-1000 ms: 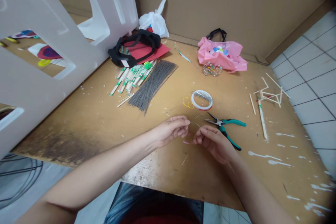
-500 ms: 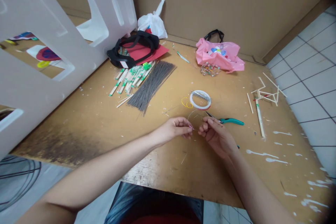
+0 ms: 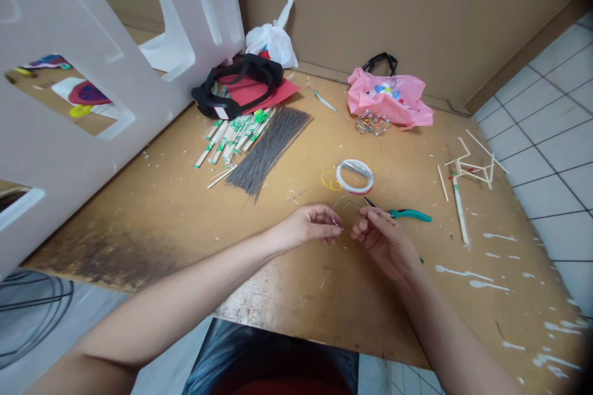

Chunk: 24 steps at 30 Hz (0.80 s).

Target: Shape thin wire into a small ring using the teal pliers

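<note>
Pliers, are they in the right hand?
No, the pliers lie on the table beyond the right hand, which pinches a wire loop.

Left hand [image 3: 309, 228] and right hand [image 3: 384, 242]: fingertips pinching a thin wire loop [image 3: 345, 208] between them, above a wooden counter [image 3: 139, 222]. Nearby: teal-handled pliers [image 3: 410, 215] just beyond the right hand; white tape ring [image 3: 354, 176] with short wires across it; bundle of grey wire rods [image 3: 267, 151]; bamboo chopsticks [image 3: 231, 141].
</note>
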Available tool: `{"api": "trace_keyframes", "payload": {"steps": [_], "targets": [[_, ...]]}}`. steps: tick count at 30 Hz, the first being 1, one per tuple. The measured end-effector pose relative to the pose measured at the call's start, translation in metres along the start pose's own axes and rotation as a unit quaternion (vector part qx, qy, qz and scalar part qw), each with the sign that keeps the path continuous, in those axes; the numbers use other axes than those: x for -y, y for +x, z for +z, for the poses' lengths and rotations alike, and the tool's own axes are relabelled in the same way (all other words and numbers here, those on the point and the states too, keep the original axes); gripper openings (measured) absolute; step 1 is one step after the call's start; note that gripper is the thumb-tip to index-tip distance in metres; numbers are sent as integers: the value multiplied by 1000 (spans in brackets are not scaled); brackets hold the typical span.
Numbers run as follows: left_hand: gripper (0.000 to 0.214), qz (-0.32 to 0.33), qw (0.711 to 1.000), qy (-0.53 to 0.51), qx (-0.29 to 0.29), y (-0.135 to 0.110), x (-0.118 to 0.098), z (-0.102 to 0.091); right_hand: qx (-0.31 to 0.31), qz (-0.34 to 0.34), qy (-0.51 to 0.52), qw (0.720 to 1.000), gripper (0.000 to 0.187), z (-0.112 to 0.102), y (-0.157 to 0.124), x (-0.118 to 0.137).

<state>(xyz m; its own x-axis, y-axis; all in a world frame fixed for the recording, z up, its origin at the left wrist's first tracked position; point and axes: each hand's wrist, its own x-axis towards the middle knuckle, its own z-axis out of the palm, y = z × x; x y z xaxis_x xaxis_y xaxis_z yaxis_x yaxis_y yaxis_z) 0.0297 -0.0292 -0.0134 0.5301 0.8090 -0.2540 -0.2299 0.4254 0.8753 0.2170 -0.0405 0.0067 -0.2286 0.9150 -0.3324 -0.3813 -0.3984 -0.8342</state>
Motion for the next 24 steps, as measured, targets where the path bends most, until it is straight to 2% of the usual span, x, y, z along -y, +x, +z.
{"api": "trace_keyframes", "payload": {"steps": [4, 11, 17, 20, 24], "targets": [[30, -11, 1000, 14, 16, 0, 4, 1, 10, 13, -6, 1000, 14, 0, 0, -1], [25, 9, 999, 9, -32, -2, -4, -1, 11, 16, -15, 1000, 14, 1, 0, 3], [23, -24, 995, -79, -55, -5, -7, 1, 51, 2, 13, 999, 28, -1, 1, 3], [23, -26, 993, -97, -67, -6, -5, 6, 38, -12, -50, 998, 27, 0, 0, -3], [23, -4, 996, -70, -52, -7, 0, 13, 20, -40, -134, 990, 21, 4, -2, -9]]}}
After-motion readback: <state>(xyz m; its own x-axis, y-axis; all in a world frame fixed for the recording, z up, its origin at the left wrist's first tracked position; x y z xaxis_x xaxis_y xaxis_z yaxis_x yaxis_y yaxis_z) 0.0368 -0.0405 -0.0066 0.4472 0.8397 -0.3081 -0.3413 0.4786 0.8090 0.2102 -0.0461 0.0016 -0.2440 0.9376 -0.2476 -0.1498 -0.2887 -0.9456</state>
